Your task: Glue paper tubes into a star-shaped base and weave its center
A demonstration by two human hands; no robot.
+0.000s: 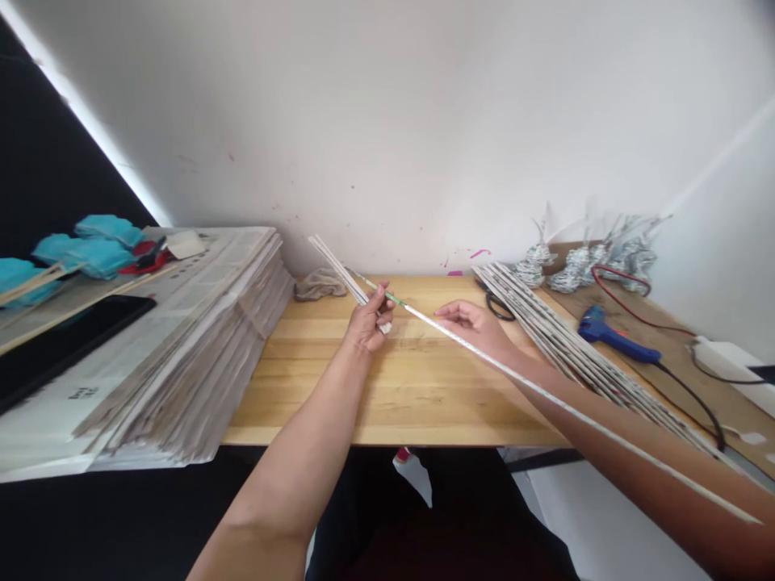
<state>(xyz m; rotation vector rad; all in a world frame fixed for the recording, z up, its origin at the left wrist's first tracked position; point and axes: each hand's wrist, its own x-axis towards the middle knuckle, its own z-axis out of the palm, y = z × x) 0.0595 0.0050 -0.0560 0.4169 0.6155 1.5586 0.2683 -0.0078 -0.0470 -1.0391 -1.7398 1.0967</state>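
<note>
My left hand (370, 321) is closed around a small bundle of thin rolled-paper sticks (334, 262) and the green-tinted end of a long rolled-paper stick (569, 410). That long white stick slants down across the view to the lower right, above my right forearm. My right hand (469, 321) is beside the stick near its green part, with fingers loosely bent. The stick runs unbroken in front of this hand, and no grip on it shows; whether the thumb touches it is hard to make out.
Stacked newspapers (242, 323) on the left bear a phone (73, 343) and blue packets (100, 246). At right lie more paper sticks (545, 323), black scissors (497, 307), a blue glue gun (617, 335), its cord, and woven paper pieces (572, 270). A cloth (320, 285) lies by the wall.
</note>
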